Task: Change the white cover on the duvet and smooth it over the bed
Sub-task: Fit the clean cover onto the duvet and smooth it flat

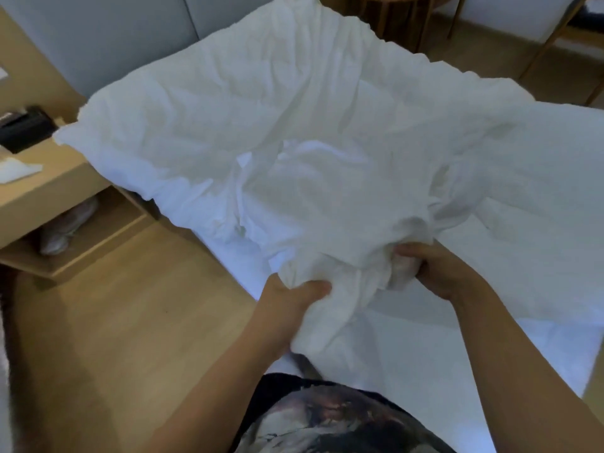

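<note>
Nightstand (75, 188) sits beside bed (457, 354), cover (294, 125) bunched above.

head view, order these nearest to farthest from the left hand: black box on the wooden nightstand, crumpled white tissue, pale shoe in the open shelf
From the left hand, gripping the white duvet cover:
1. Pale shoe, low left in the open shelf.
2. Crumpled white tissue, on the wooden nightstand top.
3. Black box, farther back on that top.

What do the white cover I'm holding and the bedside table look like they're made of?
Crumpled white cover: thin woven fabric, likely cotton or a blend, matte; it holds fine creases and bunches. Light tan bedside table: wood or wood-look laminate, smooth, low sheen; grain too blurred to tell.
</note>
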`<move>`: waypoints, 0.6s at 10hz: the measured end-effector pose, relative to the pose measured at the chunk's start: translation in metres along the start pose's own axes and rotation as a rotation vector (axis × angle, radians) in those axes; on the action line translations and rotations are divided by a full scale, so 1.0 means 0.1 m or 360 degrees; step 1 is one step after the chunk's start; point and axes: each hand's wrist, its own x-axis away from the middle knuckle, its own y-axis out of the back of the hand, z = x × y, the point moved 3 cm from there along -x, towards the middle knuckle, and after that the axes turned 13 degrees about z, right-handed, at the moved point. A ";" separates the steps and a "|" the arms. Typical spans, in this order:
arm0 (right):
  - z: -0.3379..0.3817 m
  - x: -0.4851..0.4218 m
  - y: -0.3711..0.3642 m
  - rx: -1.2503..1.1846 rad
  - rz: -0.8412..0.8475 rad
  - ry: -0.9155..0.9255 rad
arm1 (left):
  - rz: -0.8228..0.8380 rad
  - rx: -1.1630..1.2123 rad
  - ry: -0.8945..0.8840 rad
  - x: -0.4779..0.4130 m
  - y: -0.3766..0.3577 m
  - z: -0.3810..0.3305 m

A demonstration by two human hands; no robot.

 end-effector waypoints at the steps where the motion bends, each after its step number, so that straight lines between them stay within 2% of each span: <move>1: 0.11 0.12 -0.02 -0.0423 -0.0069 0.0226 | -0.0125 0.0019 -0.0021 0.15 -0.05 0.25; 2: 0.27 0.19 0.14 -0.1091 -0.0260 0.0505 | -0.0275 0.0336 0.0060 0.22 0.07 0.47; 3: 0.00 0.33 0.25 -0.1238 -0.0559 0.0538 | -0.0320 0.0611 0.0085 0.29 0.16 0.59; 4: -0.53 0.45 0.13 -0.1150 -0.0711 0.0359 | -0.0323 0.0650 0.0150 0.37 0.15 0.70; 5: -0.70 0.46 -0.10 -0.0796 -0.0509 0.0136 | -0.0389 0.0328 0.0235 0.33 0.13 0.78; 6: -0.27 0.39 0.00 -0.0623 -0.0394 0.0155 | -0.0420 0.0113 0.0233 0.42 0.03 0.83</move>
